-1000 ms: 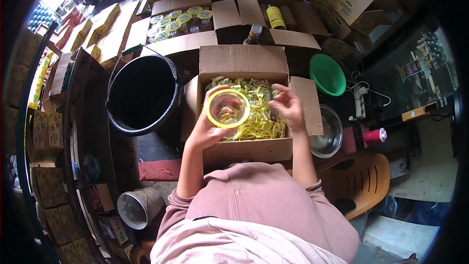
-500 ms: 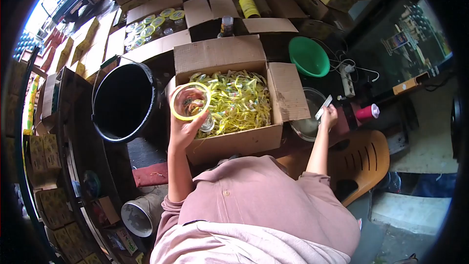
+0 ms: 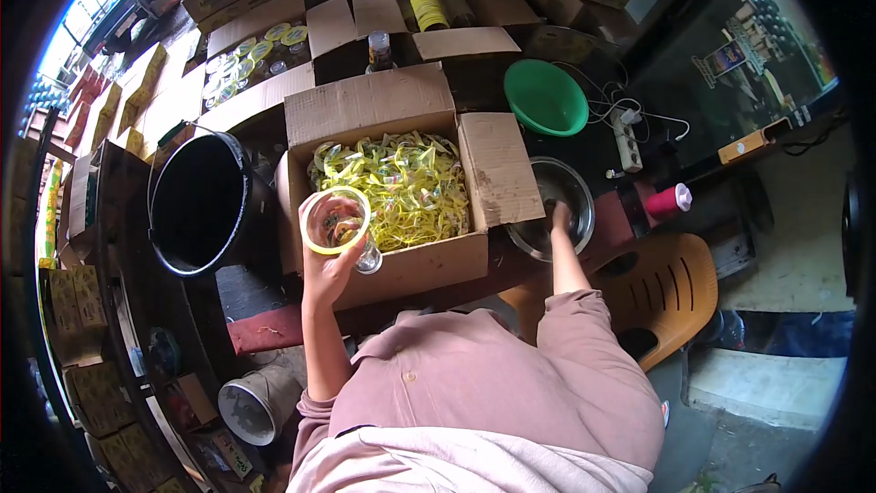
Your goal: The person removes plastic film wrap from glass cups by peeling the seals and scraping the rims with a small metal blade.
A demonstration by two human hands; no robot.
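My left hand (image 3: 326,269) is wrapped round a clear plastic cup (image 3: 336,221) with a yellow rim, held over the near left corner of an open cardboard box (image 3: 411,265). A small clear glass or cup (image 3: 370,257) shows just beside that hand. Tangled yellow strips (image 3: 401,183) fill the box. To the right, my right hand (image 3: 559,217) reaches down into a round metal bowl (image 3: 585,210). Its fingers are dark and hard to make out, and whether they hold anything is hidden.
A black bucket (image 3: 203,205) stands left of the box. Behind the metal bowl are a green basin (image 3: 546,99) and a white power strip (image 3: 626,141) with cables. A pink thread spool (image 3: 669,200) lies at the right, near an orange chair (image 3: 671,292). Open cartons (image 3: 465,42) line the back.
My right hand has moved from above the box, rightwards and down into the metal bowl; the pale flat tool it held half a second ago is out of sight. My left hand still holds the cup.
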